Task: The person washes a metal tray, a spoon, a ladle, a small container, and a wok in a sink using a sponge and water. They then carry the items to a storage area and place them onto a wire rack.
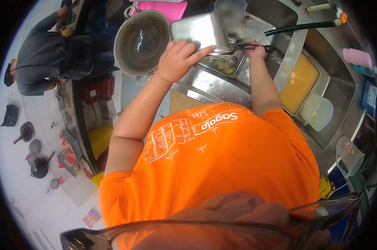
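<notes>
My left hand (180,59) is at the near left edge of a tilted steel pan (192,31), its index finger stretched along the rim and the other fingers bent against it. My right hand (256,50) is closed around dark-handled utensils (268,48) at the sink; their far ends are partly hidden. Between my hands, below the tilted pan, a second steel pan (239,66) holds a little liquid with yellowish bits and a spoon-like piece. A cloudy clear container (230,14) stands beyond them.
A large round pot (142,41) stands left of the pans, beside a pink board (167,9). A green hose (299,28) reaches over the sink. Right are a pan of orange-yellow liquid (301,79) and a translucent tub (317,111). Another person (57,58) stands at the left counter.
</notes>
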Demonstrator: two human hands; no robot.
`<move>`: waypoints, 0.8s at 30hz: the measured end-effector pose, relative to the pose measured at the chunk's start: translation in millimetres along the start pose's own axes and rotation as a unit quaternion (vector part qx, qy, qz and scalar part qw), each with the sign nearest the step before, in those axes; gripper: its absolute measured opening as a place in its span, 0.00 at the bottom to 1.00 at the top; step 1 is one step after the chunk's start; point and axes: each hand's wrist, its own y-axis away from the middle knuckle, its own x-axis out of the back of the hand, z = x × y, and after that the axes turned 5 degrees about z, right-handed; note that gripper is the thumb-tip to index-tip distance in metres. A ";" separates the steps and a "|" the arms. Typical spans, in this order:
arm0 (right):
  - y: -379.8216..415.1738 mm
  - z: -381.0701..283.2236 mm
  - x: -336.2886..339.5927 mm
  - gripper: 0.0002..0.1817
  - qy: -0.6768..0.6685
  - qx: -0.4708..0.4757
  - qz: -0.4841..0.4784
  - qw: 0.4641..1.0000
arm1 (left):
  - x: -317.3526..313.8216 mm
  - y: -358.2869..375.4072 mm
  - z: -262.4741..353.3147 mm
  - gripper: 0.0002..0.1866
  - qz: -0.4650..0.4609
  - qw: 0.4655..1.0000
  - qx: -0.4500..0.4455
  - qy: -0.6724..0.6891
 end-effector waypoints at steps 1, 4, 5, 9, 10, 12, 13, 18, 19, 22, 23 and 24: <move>11.0 -3.1 3.0 0.12 0.009 0.034 0.002 0.999 | -0.7 1.5 -2.3 0.29 0.000 1.000 0.007 0.000; 33.3 -6.6 -1.9 0.08 0.059 0.090 0.017 0.994 | -0.8 8.5 -8.6 0.29 0.012 0.999 0.036 0.003; 36.6 -3.0 -2.1 0.07 0.097 0.098 -0.009 0.990 | 1.8 10.7 -10.7 0.29 0.023 0.998 0.050 0.004; 8.3 14.3 5.7 0.08 0.377 0.182 -0.115 0.901 | 15.5 21.9 -24.9 0.27 0.076 0.990 0.118 -0.005; -30.0 25.4 18.4 0.10 0.453 0.241 -0.135 0.848 | 20.0 26.0 -29.3 0.26 0.085 0.987 0.136 -0.015; 18.8 12.6 3.4 0.10 0.561 0.336 -0.059 0.754 | 26.5 37.8 -38.5 0.27 0.118 0.975 0.185 -0.018; 24.7 8.6 1.1 0.10 0.606 0.365 -0.041 0.705 | 29.0 42.4 -43.0 0.28 0.133 0.970 0.202 -0.032; 85.6 4.3 2.0 0.14 0.767 0.439 -0.023 0.468 | 49.7 64.3 -64.4 0.30 0.158 0.895 0.418 0.018; 97.3 2.3 4.4 0.15 0.804 0.436 -0.024 0.403 | 54.0 66.9 -70.0 0.30 0.103 0.861 0.497 0.016; 96.3 3.8 7.3 0.17 0.830 0.438 -0.016 0.346 | 28.1 103.9 -98.9 0.32 0.197 0.815 0.538 0.087; 97.6 3.0 3.9 0.18 0.838 0.418 -0.014 0.350 | 36.2 97.4 -98.0 0.33 0.149 0.780 0.600 0.099; 98.5 1.5 -2.4 0.18 0.846 0.399 -0.011 0.354 | 31.1 104.1 -102.2 0.33 0.158 0.765 0.608 0.143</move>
